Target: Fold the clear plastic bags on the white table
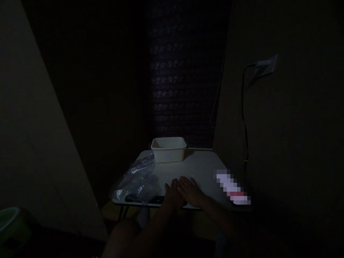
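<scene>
In dim light, my left hand (173,194) and my right hand (191,191) lie side by side, palms down, at the near edge of a small white table (199,163). Their fingers stretch forward and touch or overlap at the tips. Neither hand shows anything in its grasp. Crumpled clear plastic (141,179) covers the table's left part, left of my left hand. Beyond the hands stands a white rectangular tub (169,154) with dark handles at its sides.
A bright pixelated item (232,188) lies at the table's right edge. On the right wall a plug sits in a socket (264,67), its dark cable (243,107) hanging down. A green basket (13,229) stands at lower left. Dark blinds (172,79) hang behind.
</scene>
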